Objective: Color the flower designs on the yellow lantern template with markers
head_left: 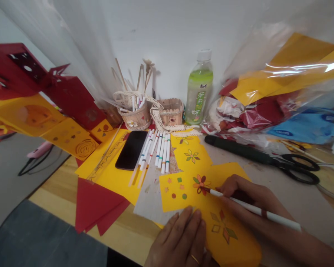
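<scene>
Pinched in the fingers of my right hand (246,198) is a white felt-tip marker (278,219) with a brown band. Its brown tip touches a petal of a flower drawing (202,184), whose other petals are coloured green, red and orange. That flower is on yellow paper (236,170), and below it is a diamond-petal flower (224,227), partly coloured. My left hand (178,239), with a ring on one finger, lies flat with fingers stretched over the paper's lower left edge. Close by is a yellow piece (167,200) with small coloured stars, circles and a square.
White markers (159,152) lie in a row beside a black phone (132,150). Behind stand a pen basket (135,116), a small wooden basket (171,111) and a green drink bottle (199,89). Black-handled scissors (267,159) lie right. Red and yellow paper pieces (69,100) stand left.
</scene>
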Demonstrator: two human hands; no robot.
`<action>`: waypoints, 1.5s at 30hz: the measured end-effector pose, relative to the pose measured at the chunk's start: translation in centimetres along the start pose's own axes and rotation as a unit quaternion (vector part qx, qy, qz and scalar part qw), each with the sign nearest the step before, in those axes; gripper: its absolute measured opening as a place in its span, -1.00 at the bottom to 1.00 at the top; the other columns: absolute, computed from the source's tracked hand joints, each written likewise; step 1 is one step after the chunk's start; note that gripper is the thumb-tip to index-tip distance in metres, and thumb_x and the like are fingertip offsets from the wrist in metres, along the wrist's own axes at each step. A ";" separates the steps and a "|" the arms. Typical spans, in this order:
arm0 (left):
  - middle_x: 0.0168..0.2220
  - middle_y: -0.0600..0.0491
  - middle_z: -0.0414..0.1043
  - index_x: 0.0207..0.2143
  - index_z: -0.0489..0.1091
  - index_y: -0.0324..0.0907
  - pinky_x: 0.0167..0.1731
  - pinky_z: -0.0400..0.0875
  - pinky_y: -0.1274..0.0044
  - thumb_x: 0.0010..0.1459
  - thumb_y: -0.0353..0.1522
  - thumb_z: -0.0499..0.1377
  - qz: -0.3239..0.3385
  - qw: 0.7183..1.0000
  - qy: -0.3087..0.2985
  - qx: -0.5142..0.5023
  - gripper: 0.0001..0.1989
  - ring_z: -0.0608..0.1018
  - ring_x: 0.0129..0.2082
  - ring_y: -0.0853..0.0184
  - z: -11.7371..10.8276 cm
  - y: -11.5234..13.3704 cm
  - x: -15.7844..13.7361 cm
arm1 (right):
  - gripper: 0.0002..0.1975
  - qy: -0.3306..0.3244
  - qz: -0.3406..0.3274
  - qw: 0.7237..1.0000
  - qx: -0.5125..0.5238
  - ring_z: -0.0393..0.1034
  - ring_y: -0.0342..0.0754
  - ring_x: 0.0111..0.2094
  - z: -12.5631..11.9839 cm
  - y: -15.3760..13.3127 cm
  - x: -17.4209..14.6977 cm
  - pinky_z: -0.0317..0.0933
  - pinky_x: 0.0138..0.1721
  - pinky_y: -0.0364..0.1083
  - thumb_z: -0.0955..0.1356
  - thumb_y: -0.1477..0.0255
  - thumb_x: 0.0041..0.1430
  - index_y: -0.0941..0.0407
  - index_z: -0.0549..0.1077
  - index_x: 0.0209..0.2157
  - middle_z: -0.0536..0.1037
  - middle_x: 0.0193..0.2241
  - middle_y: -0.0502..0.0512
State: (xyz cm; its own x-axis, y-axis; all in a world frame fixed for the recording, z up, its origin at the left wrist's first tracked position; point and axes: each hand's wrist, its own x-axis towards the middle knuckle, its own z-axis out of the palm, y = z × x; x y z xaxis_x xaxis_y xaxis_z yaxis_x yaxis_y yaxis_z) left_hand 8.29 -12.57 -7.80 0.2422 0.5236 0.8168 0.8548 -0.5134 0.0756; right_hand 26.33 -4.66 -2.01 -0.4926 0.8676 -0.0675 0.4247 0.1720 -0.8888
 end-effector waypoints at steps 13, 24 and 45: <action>-0.22 0.08 0.51 -0.26 0.46 -0.26 -0.33 0.50 0.57 0.24 -0.40 -0.09 0.078 0.992 -0.100 0.018 -0.68 0.54 -0.21 0.34 -1.9 -0.9 1.8 | -0.82 0.012 -0.016 1.000 -0.004 0.37 -0.07 -0.47 0.0 0.1 0.0 0.24 -0.50 -0.15 0.27 0.32 0.12 0.08 0.26 -0.50 0.44 -0.50 0.03; -0.19 0.08 0.50 -0.24 0.46 -0.26 -0.33 0.51 0.56 0.23 -0.40 -0.08 0.079 0.990 -0.111 0.018 -0.69 0.54 -0.20 0.33 -2.0 -0.9 1.7 | -0.83 0.002 -0.017 1.000 -0.026 0.33 -0.11 -0.49 -0.1 0.0 -0.1 0.23 -0.50 -0.17 0.25 0.33 0.15 0.09 0.25 -0.48 0.40 -0.51 0.02; -0.20 0.07 0.50 -0.24 0.46 -0.25 -0.24 0.46 0.59 0.24 -0.40 -0.09 0.076 0.991 -0.104 0.025 -0.68 0.53 -0.18 0.35 -2.0 -0.9 1.5 | -0.81 0.015 -0.021 0.998 -0.054 0.31 -0.08 -0.50 -0.1 0.0 0.0 0.20 -0.53 -0.14 0.26 0.33 0.12 0.09 0.28 -0.52 0.43 -0.53 0.04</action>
State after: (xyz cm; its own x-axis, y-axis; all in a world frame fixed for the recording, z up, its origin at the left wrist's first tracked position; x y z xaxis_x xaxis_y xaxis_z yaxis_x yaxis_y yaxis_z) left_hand 7.00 -12.65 -5.50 0.4549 0.5741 0.6808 0.8219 -0.5650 -0.0728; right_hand 26.38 -4.64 -1.98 -0.4896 0.8718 -0.0163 0.4849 0.2566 -0.8361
